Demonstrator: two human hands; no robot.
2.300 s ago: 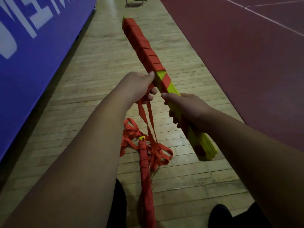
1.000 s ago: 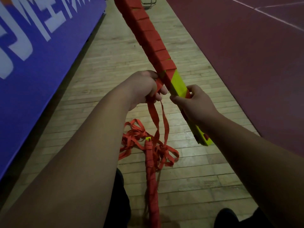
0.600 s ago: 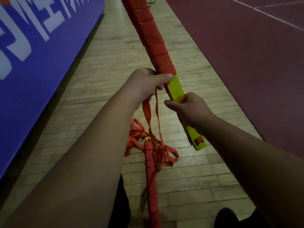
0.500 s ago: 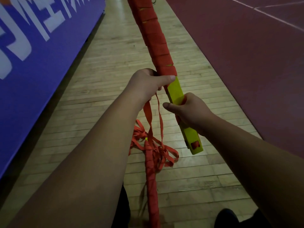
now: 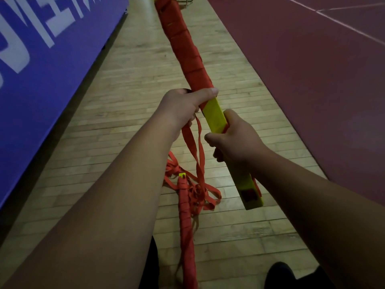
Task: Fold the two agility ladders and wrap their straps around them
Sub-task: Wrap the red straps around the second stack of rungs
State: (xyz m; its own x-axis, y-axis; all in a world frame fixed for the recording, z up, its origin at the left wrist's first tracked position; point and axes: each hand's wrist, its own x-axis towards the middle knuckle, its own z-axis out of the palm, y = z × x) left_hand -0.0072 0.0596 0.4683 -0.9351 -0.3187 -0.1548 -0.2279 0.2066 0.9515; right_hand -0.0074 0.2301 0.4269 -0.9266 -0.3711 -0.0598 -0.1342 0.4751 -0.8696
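**A:** What's changed in the last couple of seconds?

**B:** The ladder (image 5: 214, 113) has been turned in the grip and tipped up. Its far end has left the top of the view. The near end, which showed slat edges before, now shows a flat face with a red patch. The red wrap stops at the left thumb.

**A:** Meaning what for the job?

**B:** I'd say another turn is going on. The yellow near end is not yet covered, and there's slack to cover it. The strap (image 5: 190, 140) hangs down to a loose heap on the floor (image 5: 125, 101).

**A:** And the hands?

**B:** The left hand (image 5: 183, 105) is closed round the ladder at the wrap's edge, thumb lying across it, with the strap trailing from underneath. The right hand (image 5: 235, 140) is curled round the bare yellow slats just below, apart from the left.

**A:** The other one?

**B:** The second ladder (image 5: 185, 209) lies on the floor between the arms, wrapped red along what shows.
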